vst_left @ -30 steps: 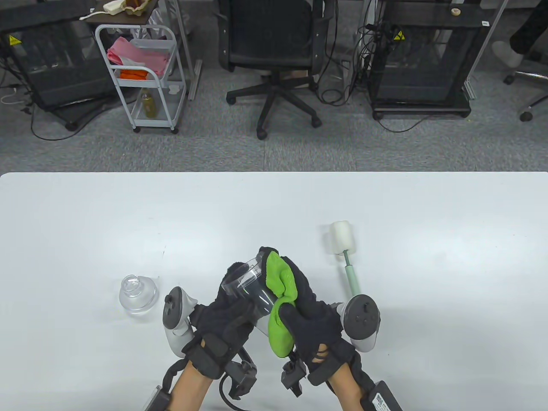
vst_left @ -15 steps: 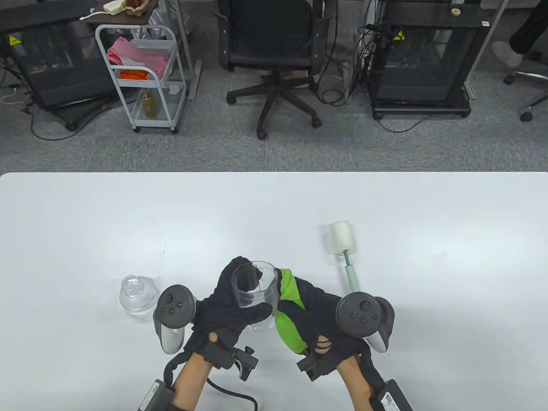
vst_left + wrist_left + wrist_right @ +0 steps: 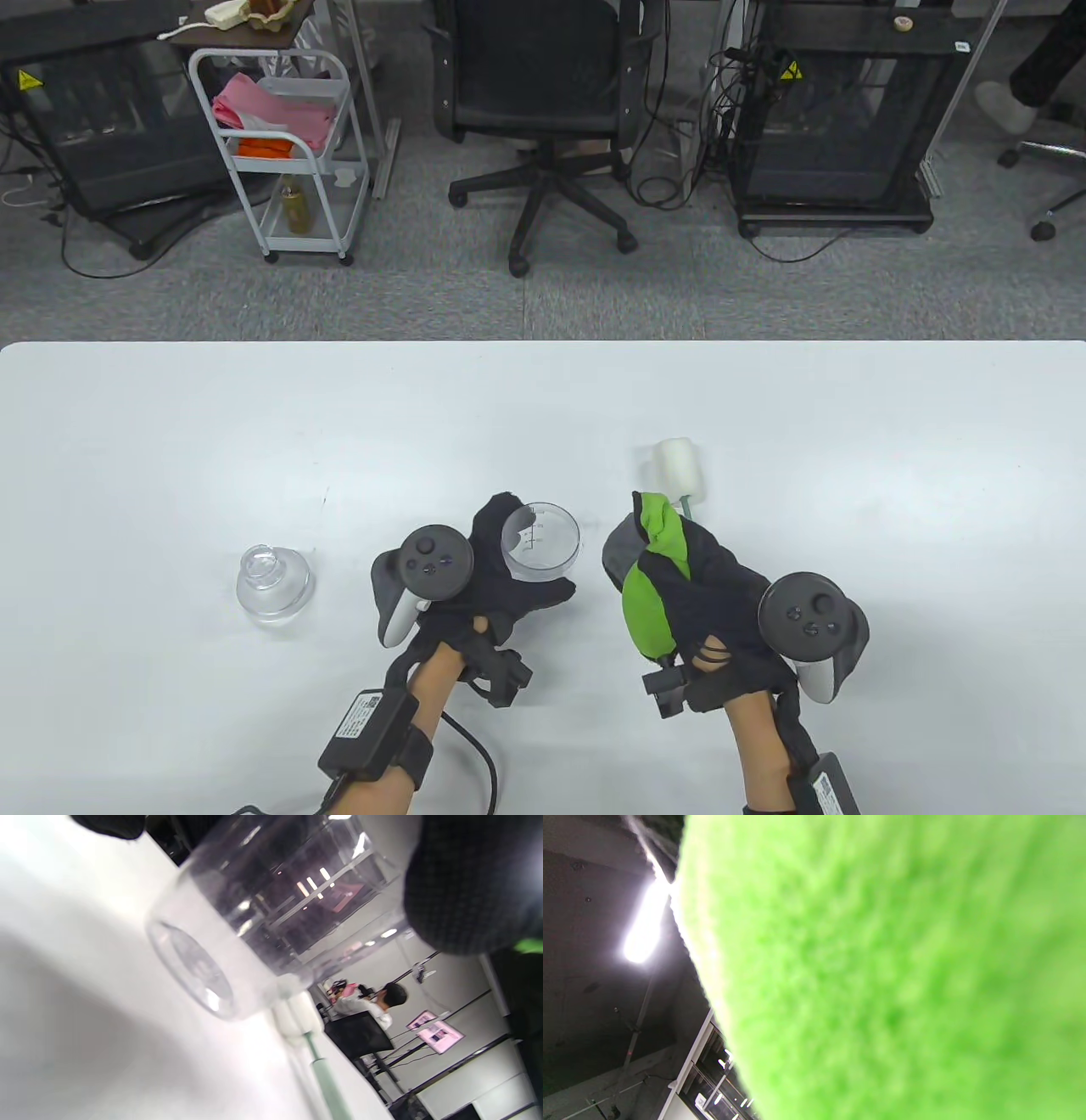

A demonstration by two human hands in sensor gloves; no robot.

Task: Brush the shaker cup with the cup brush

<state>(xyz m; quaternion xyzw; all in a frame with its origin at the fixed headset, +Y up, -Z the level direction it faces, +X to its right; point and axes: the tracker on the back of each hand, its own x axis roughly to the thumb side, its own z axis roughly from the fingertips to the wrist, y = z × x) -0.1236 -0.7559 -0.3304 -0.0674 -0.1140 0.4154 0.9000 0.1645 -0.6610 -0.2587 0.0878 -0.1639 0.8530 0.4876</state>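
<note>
Left hand (image 3: 501, 586) now holds the shaker cup (image 3: 540, 540) upright; right hand (image 3: 696, 594) has pulled away, gripping the green cloth (image 3: 649, 594). Wiping looks done; cup brush (image 3: 679, 471) lies untouched.

White table (image 3: 170, 424), clear lid (image 3: 273, 581), cup brush (image 3: 679, 475), shaker cup (image 3: 540, 543) upright

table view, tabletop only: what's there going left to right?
clear lid → left hand holding the shaker cup → right hand holding a green cloth. The cup brush overlaps the right hand, so its place is unclear.
</note>
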